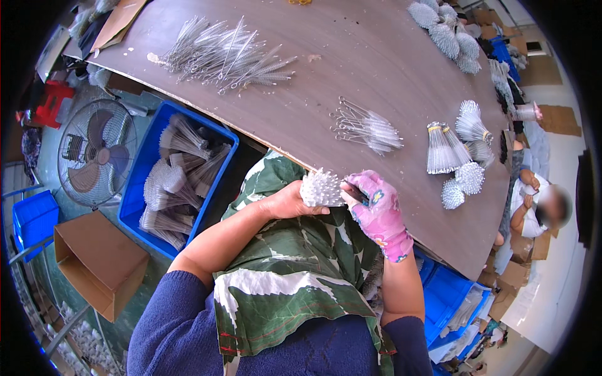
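At the table's near edge, above my lap, my left hand (pixel 287 202) is closed around a bundle of thin wire tube brushes (pixel 322 189), their white bristly tips facing up. Just right of it is my right hand (pixel 377 214), in a pink flowered glove. Its fingers are curled together beside the bundle; a small dark thing may be between them, but I cannot make it out. Beyond my hands lies a small loose pile of tube brushes (pixel 371 130) with looped wire ends. Several tied brush bundles (pixel 446 150) rest to the right of that pile.
A larger loose brush pile (pixel 226 57) lies on the brown table (pixel 301 119); more bundles (pixel 446 34) sit far right. At left are a blue bin (pixel 130 203) of bundles, a fan (pixel 99 153) and a cardboard box (pixel 94 263). Blue bins (pixel 442 297) and another person (pixel 532 207) are right.
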Demonstrator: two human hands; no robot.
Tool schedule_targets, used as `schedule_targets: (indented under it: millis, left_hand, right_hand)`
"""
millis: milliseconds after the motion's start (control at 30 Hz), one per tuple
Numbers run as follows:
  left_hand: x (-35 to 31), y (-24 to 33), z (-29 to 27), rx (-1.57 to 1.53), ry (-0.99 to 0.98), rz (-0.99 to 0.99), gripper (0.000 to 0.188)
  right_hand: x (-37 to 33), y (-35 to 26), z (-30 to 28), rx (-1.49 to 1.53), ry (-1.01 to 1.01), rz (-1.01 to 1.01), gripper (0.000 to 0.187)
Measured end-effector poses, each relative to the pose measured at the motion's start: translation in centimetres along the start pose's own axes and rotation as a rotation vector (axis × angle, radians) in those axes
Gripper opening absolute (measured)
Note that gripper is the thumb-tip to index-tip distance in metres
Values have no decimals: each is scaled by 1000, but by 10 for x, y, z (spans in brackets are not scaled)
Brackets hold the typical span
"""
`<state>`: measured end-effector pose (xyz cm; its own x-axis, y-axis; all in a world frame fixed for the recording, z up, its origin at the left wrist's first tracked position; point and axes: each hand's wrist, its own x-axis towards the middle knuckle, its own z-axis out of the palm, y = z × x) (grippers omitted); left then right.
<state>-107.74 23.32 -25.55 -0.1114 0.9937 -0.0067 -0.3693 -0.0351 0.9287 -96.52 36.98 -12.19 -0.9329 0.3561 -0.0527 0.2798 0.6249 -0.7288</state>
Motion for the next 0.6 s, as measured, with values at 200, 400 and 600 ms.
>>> schedule_targets:
  millis: [200,400,600]
  left_hand:
    - [-4,14,2,-8,5,10,42]
    - [-2,10,3,-32,0,1,43]
    - [-3,9,2,-8,-1,-9,43]
  right_hand:
    - [0,-2,-5,213,-43,143,26]
    - [0,-1,-1,182,12,83,28]
    - [3,3,-1,59,-11,17,33]
